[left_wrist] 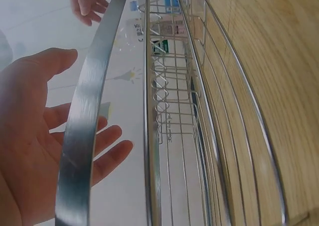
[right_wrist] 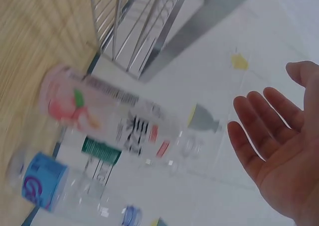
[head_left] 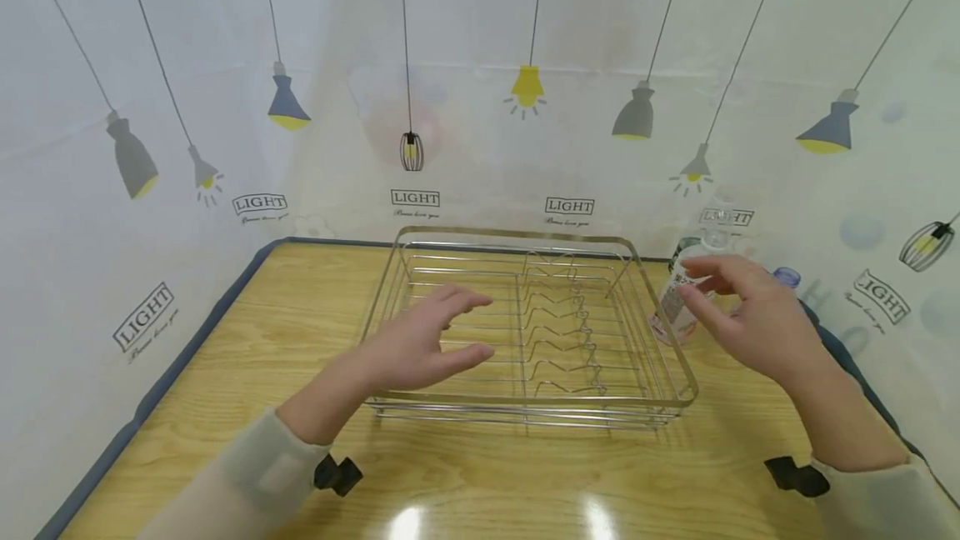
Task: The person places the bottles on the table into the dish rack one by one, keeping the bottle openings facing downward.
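L hand (head_left: 412, 348) relaxed, nothing in it, above the 8–9 o'clock side of a silver metal-wire rack (head_left: 525, 399) on a yellowish wood-grain table (head_left: 247, 373). R hand (head_left: 761, 323) also loose, nothing held; clear plastic bottle w/ pink-and-white label (right_wrist: 114, 111) nearby, approx its 9 o'clock in head cam. Clear blue-labelled bottle (right_wrist: 47, 181) next to that.

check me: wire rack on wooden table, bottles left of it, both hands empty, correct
No, the head view shows the bottles right of the wire rack, which is on the wooden table; the left hand and right hand are empty.
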